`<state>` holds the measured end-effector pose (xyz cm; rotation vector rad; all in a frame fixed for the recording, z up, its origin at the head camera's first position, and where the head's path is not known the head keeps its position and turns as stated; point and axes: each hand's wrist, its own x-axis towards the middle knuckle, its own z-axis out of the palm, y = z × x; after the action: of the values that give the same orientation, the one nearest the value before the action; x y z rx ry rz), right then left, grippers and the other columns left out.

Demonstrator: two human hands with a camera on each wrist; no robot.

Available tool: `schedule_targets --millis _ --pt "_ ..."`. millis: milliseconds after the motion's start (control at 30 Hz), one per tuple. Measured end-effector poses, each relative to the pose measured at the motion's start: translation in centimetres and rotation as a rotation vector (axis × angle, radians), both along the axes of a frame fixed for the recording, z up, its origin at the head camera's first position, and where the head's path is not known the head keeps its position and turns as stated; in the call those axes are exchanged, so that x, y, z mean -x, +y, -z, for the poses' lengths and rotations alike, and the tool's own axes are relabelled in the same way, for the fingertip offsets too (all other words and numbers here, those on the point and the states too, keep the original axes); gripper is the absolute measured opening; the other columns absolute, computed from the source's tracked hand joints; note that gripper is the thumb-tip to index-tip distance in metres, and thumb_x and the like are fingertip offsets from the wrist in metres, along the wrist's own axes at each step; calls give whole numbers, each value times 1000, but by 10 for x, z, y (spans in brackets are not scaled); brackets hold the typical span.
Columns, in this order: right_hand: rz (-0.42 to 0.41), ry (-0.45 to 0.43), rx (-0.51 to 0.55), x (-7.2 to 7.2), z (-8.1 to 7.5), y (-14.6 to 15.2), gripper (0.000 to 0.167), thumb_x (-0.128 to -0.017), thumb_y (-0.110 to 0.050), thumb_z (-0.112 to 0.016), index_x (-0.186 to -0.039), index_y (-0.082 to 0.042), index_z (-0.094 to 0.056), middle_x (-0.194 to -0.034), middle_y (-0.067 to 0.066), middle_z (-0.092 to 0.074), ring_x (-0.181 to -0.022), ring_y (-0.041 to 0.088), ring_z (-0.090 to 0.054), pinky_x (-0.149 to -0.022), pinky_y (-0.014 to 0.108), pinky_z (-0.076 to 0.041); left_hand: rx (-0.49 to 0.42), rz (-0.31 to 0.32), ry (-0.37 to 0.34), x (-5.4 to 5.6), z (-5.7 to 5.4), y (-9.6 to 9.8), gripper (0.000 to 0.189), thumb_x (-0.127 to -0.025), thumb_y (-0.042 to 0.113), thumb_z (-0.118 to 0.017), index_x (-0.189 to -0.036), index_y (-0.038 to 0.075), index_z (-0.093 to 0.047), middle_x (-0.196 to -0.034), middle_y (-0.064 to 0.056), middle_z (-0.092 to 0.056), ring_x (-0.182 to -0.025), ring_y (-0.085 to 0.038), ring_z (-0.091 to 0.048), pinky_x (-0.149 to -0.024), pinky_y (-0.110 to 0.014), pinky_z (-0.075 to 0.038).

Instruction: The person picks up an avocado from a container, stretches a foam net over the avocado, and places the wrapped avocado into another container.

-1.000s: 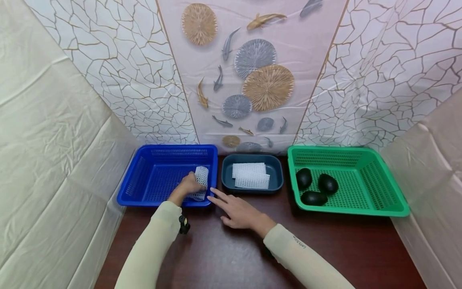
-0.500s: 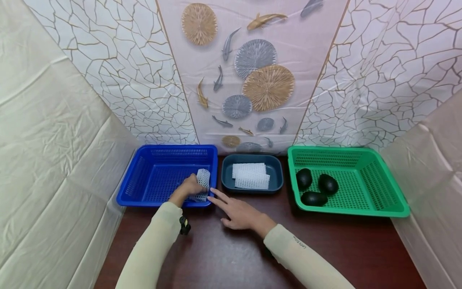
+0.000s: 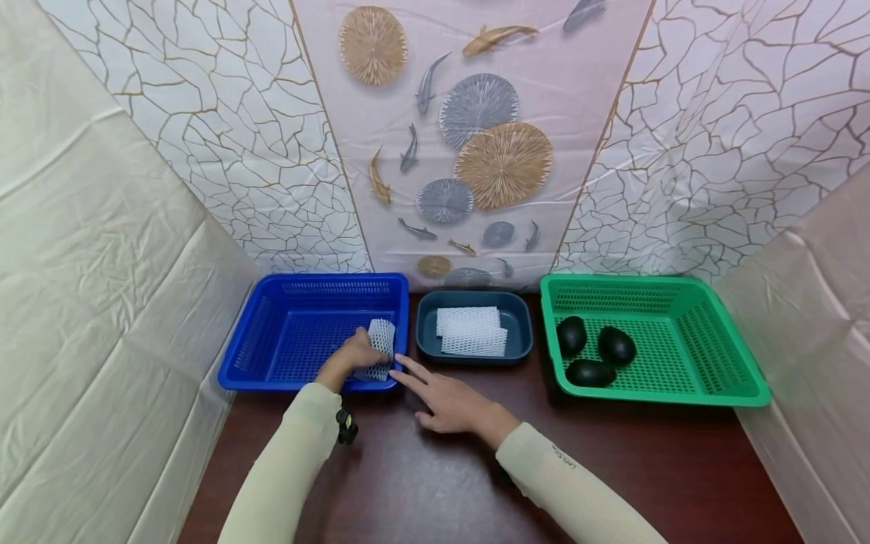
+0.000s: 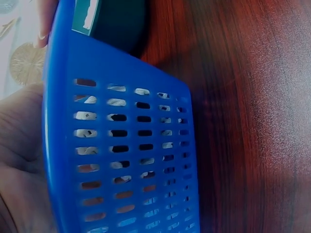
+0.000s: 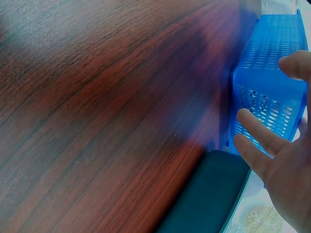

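In the head view my left hand (image 3: 358,352) reaches over the near edge of the blue basket (image 3: 292,378) and grips a white foam net sleeve (image 3: 382,337). The sleeve stands near the basket's right wall, its lower part partly behind the hand. Through the slots in the left wrist view, white netting (image 4: 86,132) shows with dark patches. My right hand (image 3: 450,400) has its fingers spread, two fingertips right at the basket's right rim; the right wrist view shows these fingers (image 5: 262,131) extended beside the basket wall.
A dark teal tray (image 3: 526,332) with flat white foam nets (image 3: 469,332) stands in the middle. Right of it, a green basket (image 3: 680,395) holds dark oval fruits (image 3: 617,346). Cloth-covered walls (image 3: 136,302) enclose the brown table (image 3: 421,491).
The foam net sleeve has shifted slightly lower toward the basket's right wall with my left hand. My right hand stays at the rim.
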<state>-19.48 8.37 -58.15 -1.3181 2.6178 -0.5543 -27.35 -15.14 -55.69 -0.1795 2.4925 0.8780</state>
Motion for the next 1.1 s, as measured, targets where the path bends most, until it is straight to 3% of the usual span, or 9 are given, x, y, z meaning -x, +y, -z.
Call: schedule_targets --millis 267,467,600,767,1100 --pt "17 -40 11 -1 -1 0 85 -99 -23 -67 -167 -26 -16 -176 -2 2 -134 18 -56 -94 33 -56 43 30 41 -3 -8 -1 100 -91 37 -73 -157 -12 -16 -152 -38 -40 -139 -50 -46 -111 -59 -43" --pt "25 -45 15 -2 -1 -1 84 -99 -23 -66 -167 -26 -17 -176 0 -1 -138 19 -53 -98 36 -55 70 16 88 -5 -17 -3 99 -93 38 -72 -159 -10 -15 -159 -39 -28 -147 -52 -34 -115 -62 -37" --pt "25 -47 31 -3 -4 1 81 -100 -23 -66 -166 -23 -20 -176 2 -3 -143 21 -49 -101 39 -54 78 -10 142 -8 -21 -3 96 -94 36 -71 -160 -7 -16 -161 -38 -24 -148 -54 -30 -116 -64 -34" --pt "51 -47 33 -6 -12 10 79 -101 -26 -64 -166 -25 -19 -176 -3 -1 -144 21 -48 -104 39 -53 87 3 251 -13 -26 -1 93 -96 35 -69 -160 -6 -15 -161 -37 -25 -147 -54 -32 -115 -65 -35" --pt "99 31 48 -12 -27 40 80 -101 -27 -64 -166 -28 -18 -175 -1 -8 -136 17 -55 -101 37 -54 51 23 412 -29 -47 12 90 -95 35 -70 -161 -1 -21 -161 -33 -30 -148 -51 -33 -114 -66 -36"
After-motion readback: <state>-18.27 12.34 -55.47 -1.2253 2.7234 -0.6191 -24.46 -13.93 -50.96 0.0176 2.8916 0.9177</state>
